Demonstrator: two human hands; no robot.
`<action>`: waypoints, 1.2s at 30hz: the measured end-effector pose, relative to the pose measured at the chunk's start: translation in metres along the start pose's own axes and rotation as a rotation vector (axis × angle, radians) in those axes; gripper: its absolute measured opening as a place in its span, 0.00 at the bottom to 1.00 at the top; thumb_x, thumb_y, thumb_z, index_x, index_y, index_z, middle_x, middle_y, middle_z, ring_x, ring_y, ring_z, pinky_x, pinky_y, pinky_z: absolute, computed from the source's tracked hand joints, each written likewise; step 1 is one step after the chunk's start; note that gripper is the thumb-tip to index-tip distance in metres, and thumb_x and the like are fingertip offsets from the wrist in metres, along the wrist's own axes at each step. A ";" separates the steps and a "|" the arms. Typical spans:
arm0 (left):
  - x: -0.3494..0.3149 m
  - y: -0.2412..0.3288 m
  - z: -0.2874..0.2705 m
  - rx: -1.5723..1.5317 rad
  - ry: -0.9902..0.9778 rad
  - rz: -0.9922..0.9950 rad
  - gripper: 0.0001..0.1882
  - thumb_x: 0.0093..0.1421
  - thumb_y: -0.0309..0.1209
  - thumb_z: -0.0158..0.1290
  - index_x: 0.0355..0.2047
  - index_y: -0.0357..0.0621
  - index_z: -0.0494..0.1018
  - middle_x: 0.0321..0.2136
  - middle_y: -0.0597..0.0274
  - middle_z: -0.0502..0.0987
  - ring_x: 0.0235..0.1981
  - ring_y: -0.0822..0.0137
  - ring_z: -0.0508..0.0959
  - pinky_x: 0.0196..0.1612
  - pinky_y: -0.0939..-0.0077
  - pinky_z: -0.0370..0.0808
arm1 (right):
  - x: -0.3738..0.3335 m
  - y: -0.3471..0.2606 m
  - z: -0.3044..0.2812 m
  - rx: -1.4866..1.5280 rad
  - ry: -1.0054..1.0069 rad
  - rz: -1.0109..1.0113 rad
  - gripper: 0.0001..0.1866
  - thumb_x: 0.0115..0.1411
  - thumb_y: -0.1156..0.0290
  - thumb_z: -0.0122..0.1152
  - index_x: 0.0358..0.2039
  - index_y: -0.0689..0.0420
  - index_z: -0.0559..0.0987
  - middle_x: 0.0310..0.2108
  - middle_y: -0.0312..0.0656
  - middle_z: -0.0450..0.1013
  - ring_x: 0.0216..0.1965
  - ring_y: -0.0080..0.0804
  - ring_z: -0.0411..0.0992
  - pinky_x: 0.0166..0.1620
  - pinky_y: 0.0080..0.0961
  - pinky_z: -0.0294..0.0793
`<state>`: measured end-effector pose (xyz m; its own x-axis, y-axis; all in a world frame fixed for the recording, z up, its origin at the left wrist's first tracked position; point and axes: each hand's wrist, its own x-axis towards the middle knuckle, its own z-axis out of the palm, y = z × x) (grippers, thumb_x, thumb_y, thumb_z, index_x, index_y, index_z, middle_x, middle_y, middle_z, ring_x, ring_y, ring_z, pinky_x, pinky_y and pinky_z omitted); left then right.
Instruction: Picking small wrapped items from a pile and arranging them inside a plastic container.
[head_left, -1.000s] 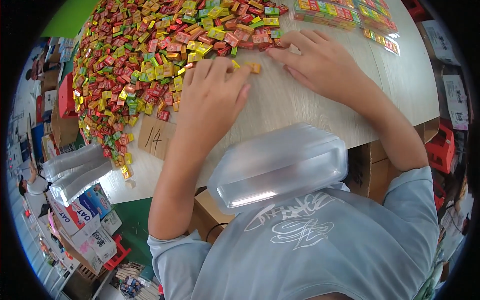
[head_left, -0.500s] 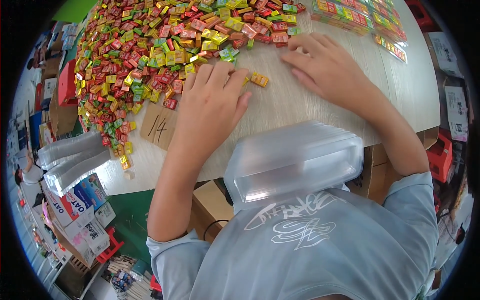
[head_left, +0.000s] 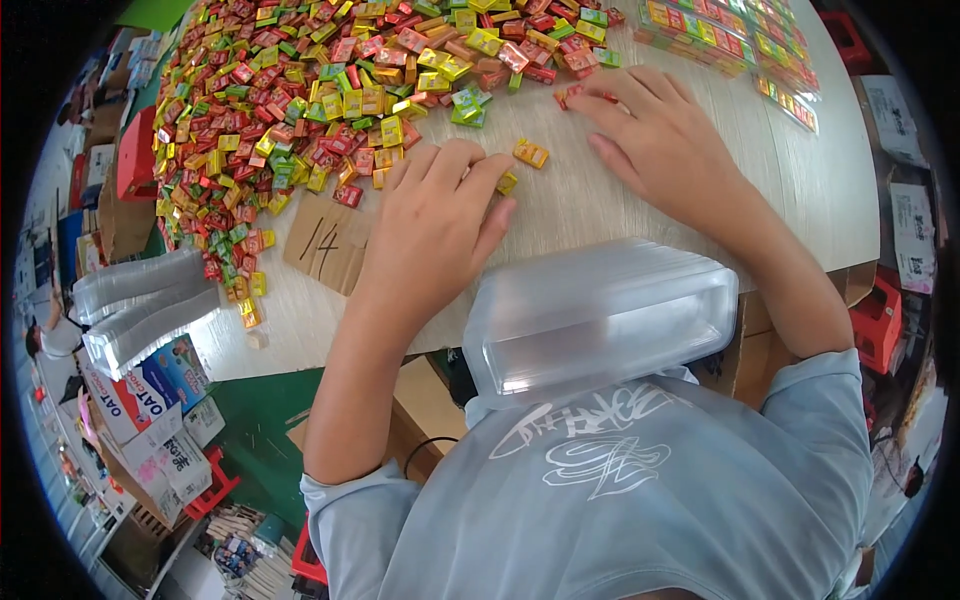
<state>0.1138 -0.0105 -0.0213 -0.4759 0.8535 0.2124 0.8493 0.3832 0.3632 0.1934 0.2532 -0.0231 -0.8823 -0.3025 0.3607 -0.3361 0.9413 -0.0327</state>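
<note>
My left hand (head_left: 440, 205) is palm down at the near edge of a heap of small wrapped sweets (head_left: 300, 110) in red, yellow, green and orange. Its fingers curl down, and a yellow wrapped sweet (head_left: 507, 183) shows by the index fingertip, partly covered. To the right, my right hand (head_left: 655, 145) has bent fingers against a red wrapped sweet (head_left: 568, 96), with the thumb apart below. Between the hands lies a single orange-yellow sweet (head_left: 530, 152). The undersides of both hands are hidden.
A stack of clear plastic trays (head_left: 610, 320) rests against my body at the table edge. More clear trays (head_left: 150, 305) stand at left, beside a numbered cardboard piece (head_left: 325, 240). Filled clear packs (head_left: 700, 35) are stacked at far right. Red stools and cartons surround the table.
The yellow sweet at my left hand has moved slightly nearer to me, along with the hand. A red sweet now shows at my right fingertips. The view has shifted a little.
</note>
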 end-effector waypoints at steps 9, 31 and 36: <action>0.001 -0.002 0.017 -0.079 0.074 -0.018 0.23 0.62 0.28 0.61 0.58 0.43 0.73 0.48 0.51 0.75 0.50 0.47 0.76 0.54 0.56 0.73 | 0.003 -0.018 -0.004 0.349 -0.128 -0.040 0.15 0.61 0.69 0.65 0.49 0.57 0.81 0.45 0.44 0.74 0.52 0.46 0.73 0.57 0.41 0.73; -0.040 0.005 -0.012 0.087 0.158 -0.191 0.23 0.58 0.33 0.64 0.54 0.48 0.78 0.51 0.62 0.76 0.52 0.55 0.74 0.56 0.56 0.70 | 0.040 -0.008 -0.005 0.635 -0.320 -0.176 0.10 0.66 0.68 0.61 0.46 0.56 0.80 0.40 0.44 0.75 0.44 0.47 0.75 0.49 0.44 0.75; -0.055 -0.001 -0.007 0.149 0.220 -0.316 0.22 0.59 0.35 0.64 0.55 0.49 0.79 0.51 0.61 0.75 0.53 0.53 0.72 0.57 0.55 0.68 | 0.060 -0.011 0.015 0.399 -0.126 -0.179 0.13 0.65 0.68 0.63 0.49 0.53 0.81 0.37 0.42 0.75 0.42 0.44 0.76 0.48 0.40 0.76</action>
<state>0.1373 -0.0599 -0.0266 -0.7426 0.5959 0.3058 0.6694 0.6752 0.3098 0.1394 0.2227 -0.0147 -0.8235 -0.4947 0.2776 -0.5661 0.7482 -0.3460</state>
